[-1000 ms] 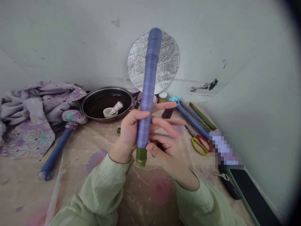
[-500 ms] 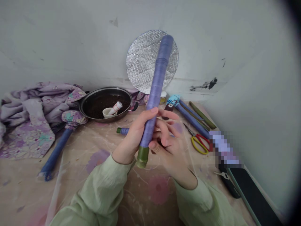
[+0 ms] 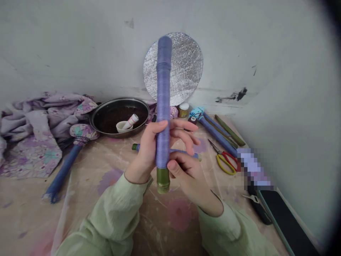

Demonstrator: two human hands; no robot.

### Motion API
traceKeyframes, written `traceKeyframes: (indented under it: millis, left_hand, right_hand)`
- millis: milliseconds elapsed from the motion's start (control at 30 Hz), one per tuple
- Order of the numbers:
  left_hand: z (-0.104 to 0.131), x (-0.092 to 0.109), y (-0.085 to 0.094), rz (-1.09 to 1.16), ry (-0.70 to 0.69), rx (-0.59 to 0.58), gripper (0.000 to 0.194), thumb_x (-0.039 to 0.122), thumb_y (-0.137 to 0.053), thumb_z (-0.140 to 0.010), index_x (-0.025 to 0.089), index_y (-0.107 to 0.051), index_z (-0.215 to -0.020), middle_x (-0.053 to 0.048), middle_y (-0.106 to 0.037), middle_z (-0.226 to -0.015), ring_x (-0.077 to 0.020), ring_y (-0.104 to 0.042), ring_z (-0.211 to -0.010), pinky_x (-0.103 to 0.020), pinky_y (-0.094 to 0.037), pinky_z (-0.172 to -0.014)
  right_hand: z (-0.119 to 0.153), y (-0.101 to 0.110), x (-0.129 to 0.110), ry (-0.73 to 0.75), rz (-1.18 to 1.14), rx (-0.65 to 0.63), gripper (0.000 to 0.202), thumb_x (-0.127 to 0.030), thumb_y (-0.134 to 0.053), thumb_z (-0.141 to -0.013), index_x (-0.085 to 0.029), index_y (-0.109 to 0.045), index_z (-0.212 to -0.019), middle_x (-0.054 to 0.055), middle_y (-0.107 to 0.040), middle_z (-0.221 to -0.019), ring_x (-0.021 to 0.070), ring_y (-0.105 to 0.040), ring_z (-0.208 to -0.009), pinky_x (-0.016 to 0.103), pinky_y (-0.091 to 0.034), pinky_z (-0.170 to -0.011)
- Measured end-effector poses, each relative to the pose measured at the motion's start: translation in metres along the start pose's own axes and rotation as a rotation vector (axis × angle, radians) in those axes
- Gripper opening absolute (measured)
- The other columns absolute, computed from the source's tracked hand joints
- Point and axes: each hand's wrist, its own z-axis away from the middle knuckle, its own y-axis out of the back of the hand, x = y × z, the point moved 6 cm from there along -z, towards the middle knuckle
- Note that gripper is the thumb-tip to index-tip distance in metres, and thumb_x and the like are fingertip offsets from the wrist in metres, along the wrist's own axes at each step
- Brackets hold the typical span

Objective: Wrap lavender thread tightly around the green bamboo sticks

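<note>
My left hand [image 3: 146,151] holds the blue-wrapped stick [image 3: 163,96], thumb across the front, fingers passing behind and spread loosely out the other side. The grip is narrow: stick against thumb and palm. My right hand [image 3: 191,177] is at the lower edge of the wrapping, thumb tip right by the stick, fingers curled. They are partly hidden, so I cannot tell whether they pinch anything. Judged reason for the hold: the left carries the weight at mid-length, leaving the right free at the border where blue wrapping meets bare green.

Positions, relative to the pan [image 3: 117,136]. Held stick: raised, to its right. Second stick [image 3: 135,147]: lying on the table [image 3: 87,192], nearer me and to its right, partly behind my hands. Silver disc [image 3: 183,71]: against the wall, beyond and right. Jar [image 3: 183,111]: right, near the wall. Scissors [image 3: 219,153]: well right, within reach of my right hand, I judge. Phone [image 3: 287,220]: farther right, nearer me. Cup [image 3: 124,127]: inside, a white roll [image 3: 131,121] leaning in it. Padded mallet [image 3: 64,170] and cloth [image 3: 39,131]: left.

Against half a second ago: the stick leaned right, top over the disc's right side; now it is near upright, top over the left side. My left fingers are straighter.
</note>
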Motion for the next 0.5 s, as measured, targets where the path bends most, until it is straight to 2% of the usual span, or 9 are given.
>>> traceKeyframes:
  millis: [100, 200, 333, 400, 500]
  left_hand:
    - [0.000, 0.000, 0.002, -0.021, -0.014, -0.002, 0.051, 0.054, -0.056, -0.081, 0.013, -0.064, -0.109, -0.009, -0.066, -0.064, -0.0361, -0.069, -0.087, -0.053, -0.054, -0.084]
    - [0.000, 0.004, 0.002, -0.042, -0.018, 0.009, 0.043, 0.054, -0.057, -0.079, 0.017, -0.066, -0.098, -0.004, -0.056, -0.050, -0.0312, -0.066, -0.070, -0.049, -0.055, -0.074]
    - [0.000, 0.011, -0.001, -0.075, -0.031, 0.041, 0.029, 0.052, -0.060, -0.079, 0.024, -0.059, -0.073, 0.006, -0.035, -0.034, -0.0176, -0.043, -0.041, -0.045, -0.055, -0.069]
    - [0.000, 0.015, -0.002, -0.073, -0.044, 0.056, 0.030, 0.050, -0.060, -0.080, 0.025, -0.054, -0.065, 0.007, -0.033, -0.033, -0.0140, -0.034, -0.037, -0.043, -0.055, -0.068]
    - [-0.001, 0.018, 0.000, -0.045, -0.072, 0.084, 0.032, 0.047, -0.061, -0.080, 0.025, -0.049, -0.060, 0.006, -0.033, -0.033, -0.0139, -0.032, -0.040, -0.041, -0.054, -0.065]
  right_hand:
    - [-0.001, 0.000, 0.000, 0.020, -0.010, 0.005, 0.043, -0.058, -0.065, -0.090, -0.021, -0.065, -0.070, -0.003, -0.052, -0.058, 0.0109, -0.041, -0.051, 0.027, -0.037, -0.049]
    - [-0.003, 0.003, 0.002, -0.001, -0.016, 0.057, 0.046, -0.060, -0.067, -0.088, -0.020, -0.062, -0.066, -0.004, -0.047, -0.056, 0.0100, -0.037, -0.050, 0.027, -0.033, -0.048]
    - [-0.005, 0.004, 0.004, -0.083, -0.018, 0.072, 0.050, -0.064, -0.068, -0.084, -0.020, -0.055, -0.062, -0.005, -0.043, -0.054, 0.0094, -0.033, -0.049, 0.025, -0.025, -0.045]
    - [-0.004, 0.004, 0.003, -0.102, -0.039, 0.044, 0.049, -0.062, -0.068, -0.084, -0.020, -0.055, -0.062, -0.005, -0.042, -0.054, 0.0092, -0.032, -0.049, 0.025, -0.023, -0.045]
    - [-0.003, 0.007, 0.003, -0.103, -0.116, 0.030, 0.038, -0.050, -0.071, -0.085, -0.019, -0.060, -0.064, -0.005, -0.044, -0.055, 0.0088, -0.031, -0.049, 0.026, -0.022, -0.047]
